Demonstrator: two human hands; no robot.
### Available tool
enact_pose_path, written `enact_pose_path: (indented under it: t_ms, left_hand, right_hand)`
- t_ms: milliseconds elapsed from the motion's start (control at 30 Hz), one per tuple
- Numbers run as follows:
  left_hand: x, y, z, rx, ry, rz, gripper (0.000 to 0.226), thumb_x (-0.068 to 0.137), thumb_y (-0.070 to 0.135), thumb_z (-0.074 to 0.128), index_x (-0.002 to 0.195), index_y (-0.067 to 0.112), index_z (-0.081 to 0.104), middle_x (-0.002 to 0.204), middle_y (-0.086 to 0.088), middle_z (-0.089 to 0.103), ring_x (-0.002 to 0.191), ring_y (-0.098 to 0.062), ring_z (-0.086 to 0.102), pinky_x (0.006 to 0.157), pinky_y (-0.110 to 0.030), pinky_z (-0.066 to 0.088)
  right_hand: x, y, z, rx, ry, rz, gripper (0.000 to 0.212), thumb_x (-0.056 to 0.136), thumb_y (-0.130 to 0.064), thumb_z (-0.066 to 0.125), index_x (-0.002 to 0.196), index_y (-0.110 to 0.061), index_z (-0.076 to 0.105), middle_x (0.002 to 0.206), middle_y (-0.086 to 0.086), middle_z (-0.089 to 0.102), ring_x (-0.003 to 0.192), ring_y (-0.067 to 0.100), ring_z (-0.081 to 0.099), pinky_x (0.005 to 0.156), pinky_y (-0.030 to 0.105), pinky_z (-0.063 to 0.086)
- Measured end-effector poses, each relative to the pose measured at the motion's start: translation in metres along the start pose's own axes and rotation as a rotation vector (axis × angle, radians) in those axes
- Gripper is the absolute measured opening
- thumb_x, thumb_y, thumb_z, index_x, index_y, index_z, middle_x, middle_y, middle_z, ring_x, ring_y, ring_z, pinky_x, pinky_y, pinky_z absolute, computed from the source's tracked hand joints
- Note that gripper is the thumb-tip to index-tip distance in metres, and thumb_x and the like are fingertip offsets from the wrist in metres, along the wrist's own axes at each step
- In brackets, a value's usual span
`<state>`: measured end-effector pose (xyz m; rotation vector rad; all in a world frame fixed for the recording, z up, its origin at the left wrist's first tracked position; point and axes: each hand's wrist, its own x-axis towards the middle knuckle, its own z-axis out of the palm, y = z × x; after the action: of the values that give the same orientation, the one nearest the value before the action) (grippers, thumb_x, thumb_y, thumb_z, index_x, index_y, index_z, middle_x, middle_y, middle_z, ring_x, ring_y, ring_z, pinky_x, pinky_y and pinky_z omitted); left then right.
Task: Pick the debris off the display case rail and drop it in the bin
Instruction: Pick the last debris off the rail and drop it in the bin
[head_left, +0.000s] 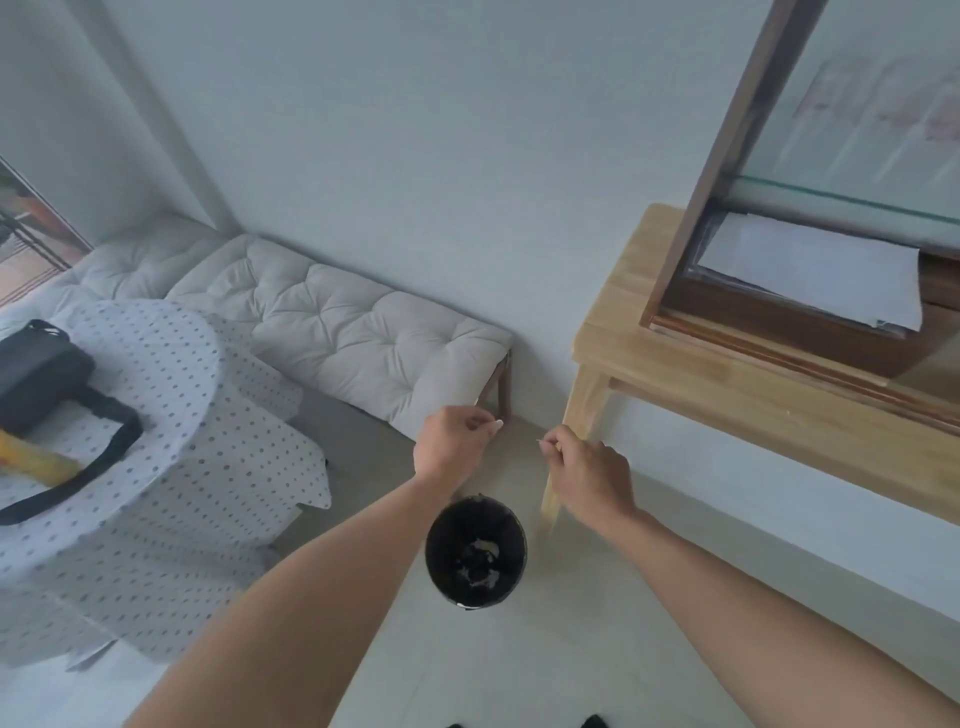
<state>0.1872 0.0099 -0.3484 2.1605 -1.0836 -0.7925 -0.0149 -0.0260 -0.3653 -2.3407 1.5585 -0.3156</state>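
A small black bin (475, 552) stands on the pale floor below my hands, with light scraps inside. My left hand (452, 441) hovers above and behind the bin, fingers pinched; whether it holds anything I cannot tell. My right hand (587, 475) is just right of it, fingertips pinched on a thin sliver of debris (543, 442). The display case (810, 208), dark wood frame with glass, sits on a light wooden table (727, 395) at the right; its bottom rail (779, 358) runs along the case's front edge.
A cushioned bench (363, 332) lines the wall behind the bin. At the left is a round table with a dotted cloth (156, 395), carrying a black bag (41, 374). White paper (815, 270) lies inside the case. The table's leg (576, 431) stands just behind my right hand.
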Motion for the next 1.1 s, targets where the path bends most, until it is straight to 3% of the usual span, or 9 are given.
enact_pose_path:
  t_ms: [133,433,900,1100]
  left_hand:
    - [0.001,-0.045,0.009,0.039,-0.018,-0.083,0.007,0.088,0.048,0.077,0.083,0.044,0.076,0.083,0.019,0.073,0.085,-0.016,0.071,0.080,-0.037,0.060]
    - [0.003,-0.110,0.020,0.085,-0.045,-0.194,0.012,0.088,0.048,0.076,0.093,0.039,0.082,0.091,0.016,0.075,0.090,-0.016,0.072,0.084,-0.041,0.063]
    - [0.015,-0.130,0.006,0.186,-0.084,-0.204,0.022,0.093,0.038,0.069,0.112,0.039,0.080,0.094,0.010,0.072,0.091,-0.020,0.069,0.085,-0.038,0.060]
    - [0.012,-0.121,0.005,0.189,-0.075,-0.172,0.023,0.096,0.038,0.070,0.118,0.035,0.079,0.093,0.011,0.070,0.089,-0.019,0.069,0.085,-0.037,0.059]
  right_hand:
    - [-0.007,-0.006,0.045,0.015,-0.058,-0.009,0.025,0.110,-0.041,0.047,0.109,-0.024,0.065,0.087,0.002,0.079,0.082,0.034,0.073,0.060,0.036,0.040]
    - [-0.002,-0.017,0.106,0.034,-0.184,-0.002,0.026,0.109,-0.044,0.047,0.103,-0.027,0.064,0.080,0.002,0.076,0.078,0.034,0.071,0.059,0.036,0.037]
    - [0.001,-0.013,0.121,0.037,-0.279,0.075,0.028,0.107,-0.048,0.050,0.120,-0.029,0.066,0.095,0.004,0.080,0.094,0.035,0.074,0.072,0.039,0.051]
    - [-0.002,-0.006,0.109,0.044,-0.253,0.090,0.029,0.107,-0.048,0.050,0.122,-0.028,0.065,0.095,0.004,0.080,0.094,0.035,0.073,0.069,0.036,0.044]
